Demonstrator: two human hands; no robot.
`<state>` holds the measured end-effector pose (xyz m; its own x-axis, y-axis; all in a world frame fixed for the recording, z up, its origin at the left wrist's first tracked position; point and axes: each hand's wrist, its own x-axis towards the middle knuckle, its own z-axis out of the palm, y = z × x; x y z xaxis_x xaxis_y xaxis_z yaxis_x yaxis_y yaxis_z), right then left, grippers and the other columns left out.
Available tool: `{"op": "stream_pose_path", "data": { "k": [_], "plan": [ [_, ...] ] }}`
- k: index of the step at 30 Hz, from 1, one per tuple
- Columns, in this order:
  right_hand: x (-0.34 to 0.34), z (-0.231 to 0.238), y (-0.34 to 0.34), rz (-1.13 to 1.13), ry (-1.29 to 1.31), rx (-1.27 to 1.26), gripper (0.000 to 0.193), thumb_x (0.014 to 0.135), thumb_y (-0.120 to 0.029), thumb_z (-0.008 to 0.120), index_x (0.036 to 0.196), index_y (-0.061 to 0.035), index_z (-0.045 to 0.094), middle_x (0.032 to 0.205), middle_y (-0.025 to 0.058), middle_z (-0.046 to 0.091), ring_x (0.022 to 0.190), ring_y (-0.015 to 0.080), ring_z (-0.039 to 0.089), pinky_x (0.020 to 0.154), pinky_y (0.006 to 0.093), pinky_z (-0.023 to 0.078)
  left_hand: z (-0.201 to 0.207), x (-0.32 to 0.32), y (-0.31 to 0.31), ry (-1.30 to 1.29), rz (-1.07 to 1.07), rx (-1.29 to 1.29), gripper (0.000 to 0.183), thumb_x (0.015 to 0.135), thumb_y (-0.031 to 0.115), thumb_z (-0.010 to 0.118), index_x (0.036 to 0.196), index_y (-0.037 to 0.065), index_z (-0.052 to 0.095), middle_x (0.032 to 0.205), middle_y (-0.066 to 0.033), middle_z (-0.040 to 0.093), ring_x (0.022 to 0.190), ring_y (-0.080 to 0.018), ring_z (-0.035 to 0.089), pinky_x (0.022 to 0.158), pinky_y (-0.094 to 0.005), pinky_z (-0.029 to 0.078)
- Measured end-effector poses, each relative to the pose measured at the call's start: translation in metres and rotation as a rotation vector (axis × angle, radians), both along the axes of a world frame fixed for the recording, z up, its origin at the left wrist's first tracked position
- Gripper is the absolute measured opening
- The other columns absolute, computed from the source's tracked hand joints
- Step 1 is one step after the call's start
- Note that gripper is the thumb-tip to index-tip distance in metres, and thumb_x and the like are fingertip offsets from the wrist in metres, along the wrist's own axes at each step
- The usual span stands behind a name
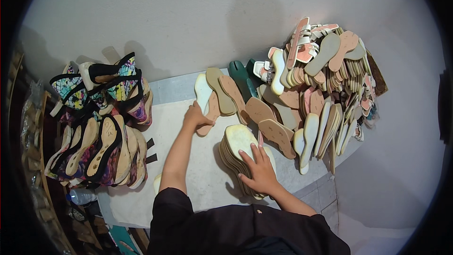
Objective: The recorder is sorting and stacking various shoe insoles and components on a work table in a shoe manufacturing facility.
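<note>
My left hand (193, 117) is around the narrow part of a pinkish-tan insole (214, 106), with the thumb across it; some fingertips are hidden. Beside that hand a whitish insole (203, 89) lies against the tan one. My right hand (260, 174) rests with fingers spread on top of a tall stack of insoles (239, 141), whose uppermost piece is pale cream. Just beyond, a grey-beige insole (220, 89) and a pinkish-tan insole (233, 93) lie overlapping on the white-covered table (160, 156).
A big heap of insoles (339, 78) with white strappy sandals (306, 49) fills the right. Dark green shoe lasts (241, 78) stand at the back. Patterned wedge sandals (101, 151) crowd the left edge, near a plastic bottle (81, 197). A wall (188, 23) closes the far side.
</note>
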<state>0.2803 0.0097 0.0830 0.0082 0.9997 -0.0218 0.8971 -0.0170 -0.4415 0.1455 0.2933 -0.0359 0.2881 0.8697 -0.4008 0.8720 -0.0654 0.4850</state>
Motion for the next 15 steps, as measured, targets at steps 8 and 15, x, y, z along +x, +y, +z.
{"op": "stream_pose_path", "data": {
  "k": [8, 15],
  "plan": [
    [0.005, -0.001, -0.005, -0.009, 0.006, 0.028, 0.069, 0.074, -0.034, 0.062, 0.137, -0.0224, 0.036, 0.14, 0.0239, 0.025, 0.128, 0.0454, 0.024, 0.099, 0.0541, 0.026, -0.043, 0.045, -0.021, -0.503, 0.087, -0.171, 0.063, 0.056, 0.018, 0.073, 0.11, -0.008, 0.051, 0.104, -0.0267, 0.06, 0.1, -0.0351, 0.059, 0.084, -0.0377, 0.047],
    [0.001, -0.006, -0.009, 0.004, -0.005, 0.05, 0.068, 0.074, -0.034, 0.062, 0.136, -0.02, 0.038, 0.139, 0.0257, 0.027, 0.127, 0.046, 0.024, 0.101, 0.049, 0.026, -0.013, 0.138, 0.013, -0.803, 0.111, -0.595, 0.057, 0.061, 0.013, 0.068, 0.112, -0.004, 0.051, 0.093, -0.0195, 0.063, 0.078, -0.0277, 0.063, 0.069, -0.0359, 0.05]
  ]
}}
